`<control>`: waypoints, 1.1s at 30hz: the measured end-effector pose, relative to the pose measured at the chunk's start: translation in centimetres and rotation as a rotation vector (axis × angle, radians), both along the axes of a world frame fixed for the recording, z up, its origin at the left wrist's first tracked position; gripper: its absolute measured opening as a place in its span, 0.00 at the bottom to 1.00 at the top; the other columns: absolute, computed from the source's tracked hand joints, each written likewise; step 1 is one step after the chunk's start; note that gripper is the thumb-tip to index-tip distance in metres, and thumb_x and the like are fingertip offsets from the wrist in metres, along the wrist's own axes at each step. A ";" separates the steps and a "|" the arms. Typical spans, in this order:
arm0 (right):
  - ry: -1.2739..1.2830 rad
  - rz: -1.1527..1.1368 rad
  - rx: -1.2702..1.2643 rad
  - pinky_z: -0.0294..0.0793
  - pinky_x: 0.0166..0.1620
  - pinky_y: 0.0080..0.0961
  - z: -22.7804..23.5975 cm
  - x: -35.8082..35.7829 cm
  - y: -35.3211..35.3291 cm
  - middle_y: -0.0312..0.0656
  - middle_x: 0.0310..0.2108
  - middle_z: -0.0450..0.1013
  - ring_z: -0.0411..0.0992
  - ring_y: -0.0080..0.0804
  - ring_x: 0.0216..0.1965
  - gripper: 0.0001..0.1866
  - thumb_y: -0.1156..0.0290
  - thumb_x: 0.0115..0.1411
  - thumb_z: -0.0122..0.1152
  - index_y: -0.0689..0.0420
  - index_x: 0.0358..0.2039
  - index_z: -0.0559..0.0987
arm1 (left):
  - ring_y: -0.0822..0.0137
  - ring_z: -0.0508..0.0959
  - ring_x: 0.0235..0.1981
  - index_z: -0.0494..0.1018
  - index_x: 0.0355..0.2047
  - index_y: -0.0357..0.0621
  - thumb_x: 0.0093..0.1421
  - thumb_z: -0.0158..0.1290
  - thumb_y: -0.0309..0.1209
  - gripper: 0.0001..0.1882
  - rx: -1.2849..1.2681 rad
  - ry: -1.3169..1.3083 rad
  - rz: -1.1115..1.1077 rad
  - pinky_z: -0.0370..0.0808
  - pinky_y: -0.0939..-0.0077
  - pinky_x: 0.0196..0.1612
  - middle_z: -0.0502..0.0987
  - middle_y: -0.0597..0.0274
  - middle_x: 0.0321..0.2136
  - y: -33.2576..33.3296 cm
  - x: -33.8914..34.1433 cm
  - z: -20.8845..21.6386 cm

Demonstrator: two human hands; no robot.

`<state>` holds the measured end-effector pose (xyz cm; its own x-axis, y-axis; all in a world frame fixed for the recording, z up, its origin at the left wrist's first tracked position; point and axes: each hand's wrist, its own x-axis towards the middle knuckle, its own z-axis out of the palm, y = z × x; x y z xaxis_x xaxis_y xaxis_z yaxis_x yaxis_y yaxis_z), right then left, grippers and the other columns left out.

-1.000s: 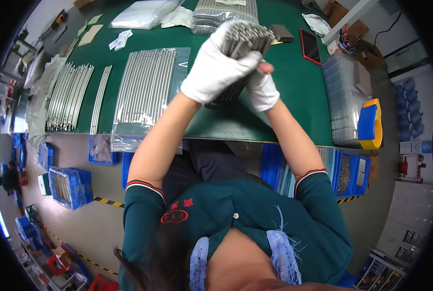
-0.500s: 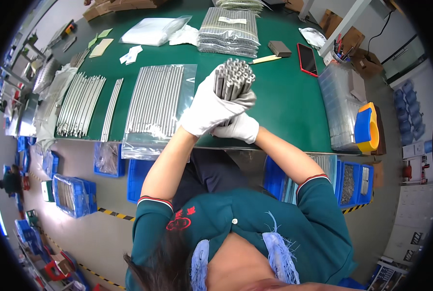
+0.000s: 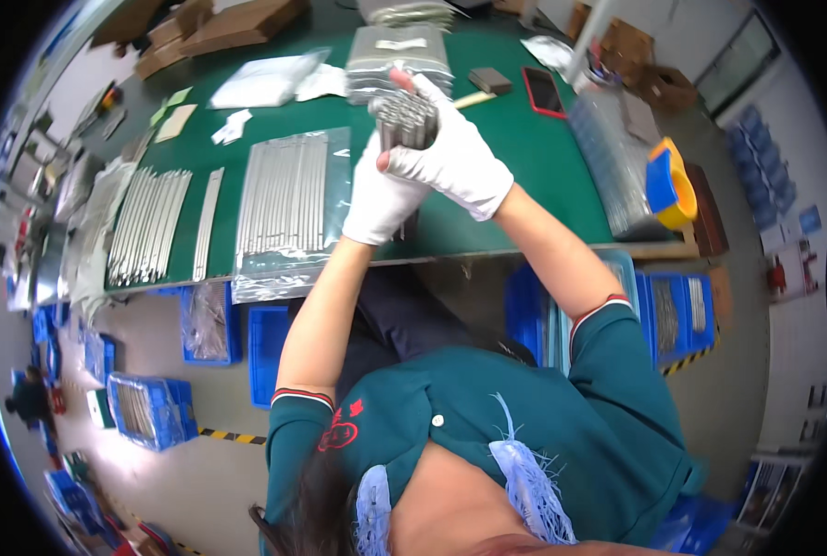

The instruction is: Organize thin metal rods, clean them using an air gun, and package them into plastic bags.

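Note:
A bundle of thin metal rods (image 3: pixel 404 119) stands roughly upright between my hands, its cut ends facing up. My left hand (image 3: pixel 382 199), in a white glove, is wrapped round the bundle from the left and below. My right hand (image 3: pixel 464 162), gloved in white with bare fingertips, grips the upper part from the right, thumb across the front. To the left, a clear plastic bag (image 3: pixel 338 176) lies flat with a row of metal rods (image 3: pixel 284 195) on it. Further left are a few separate rods (image 3: pixel 208 222) and a wider row of rods (image 3: pixel 151 222).
Behind my hands sits a stack of bagged rods (image 3: pixel 399 56). A red-edged phone (image 3: pixel 544 91), a dark block (image 3: pixel 489 81) and clear plastic boxes (image 3: pixel 608 157) with a yellow-and-blue tape dispenser (image 3: pixel 670 185) are to the right. Blue bins (image 3: pixel 270 352) stand below the green table (image 3: pixel 534 157).
My right hand has risen from under the bundle to its upper right side. The bundle sits slightly further left in view, and the whole view has shifted and turned a little.

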<state>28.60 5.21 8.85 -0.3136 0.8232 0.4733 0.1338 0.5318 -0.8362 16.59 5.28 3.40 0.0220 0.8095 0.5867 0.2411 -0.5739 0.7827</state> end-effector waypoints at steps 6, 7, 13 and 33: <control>-0.125 0.189 -0.673 0.71 0.53 0.30 0.1 15.2 -9.5 0.42 0.43 0.76 0.73 0.32 0.47 0.21 0.65 0.58 0.64 0.63 0.49 0.75 | 0.71 0.78 0.29 0.72 0.40 0.40 0.50 0.65 0.29 0.18 -0.188 -0.070 -0.014 0.76 0.75 0.35 0.78 0.61 0.30 1.6 -2.7 -0.9; -0.215 0.177 -0.857 0.72 0.52 0.30 -0.7 18.3 -11.9 0.43 0.42 0.76 0.74 0.33 0.46 0.19 0.65 0.59 0.63 0.63 0.47 0.76 | 0.71 0.78 0.29 0.71 0.44 0.38 0.51 0.63 0.25 0.20 -0.246 -0.185 -0.145 0.77 0.75 0.36 0.78 0.60 0.31 1.7 -2.7 -0.5; -0.851 -0.312 -1.747 0.79 0.38 0.27 -12.3 30.8 -27.5 0.43 0.35 0.79 0.79 0.34 0.36 0.23 0.52 0.55 0.63 0.60 0.41 0.80 | 0.62 0.79 0.34 0.62 0.52 0.33 0.54 0.55 0.13 0.25 -0.203 -0.316 -0.242 0.79 0.66 0.43 0.72 0.53 0.42 3.6 -3.7 -1.8; -0.433 -1.241 -0.746 0.70 0.52 0.29 -27.3 27.4 -36.4 0.48 0.47 0.75 0.74 0.36 0.49 0.27 0.61 0.56 0.64 0.57 0.55 0.72 | 0.68 0.73 0.31 0.67 0.37 0.41 0.57 0.52 0.24 0.08 -0.504 -0.548 -0.129 0.72 0.71 0.42 0.72 0.60 0.26 -11.6 -8.9 -2.6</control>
